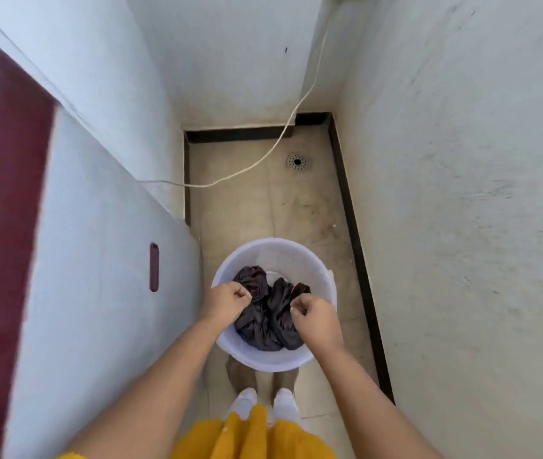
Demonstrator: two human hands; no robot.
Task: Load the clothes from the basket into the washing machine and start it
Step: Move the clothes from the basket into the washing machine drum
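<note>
From the head camera: stands on a narrow strip of tiled floor, hemmed by the washing machine close on the left and a bare wall on the right, with open room only ahead toward the floor drain and the far corner, crossed by a slack white cord. Reaches both arms down over the round white basket, set just ahead of the white shoes and near the machine's side. Grips the dark clothes bunched inside, with the left hand curled on the cloth at the left rim and the right hand curled on it at the right rim.
</note>
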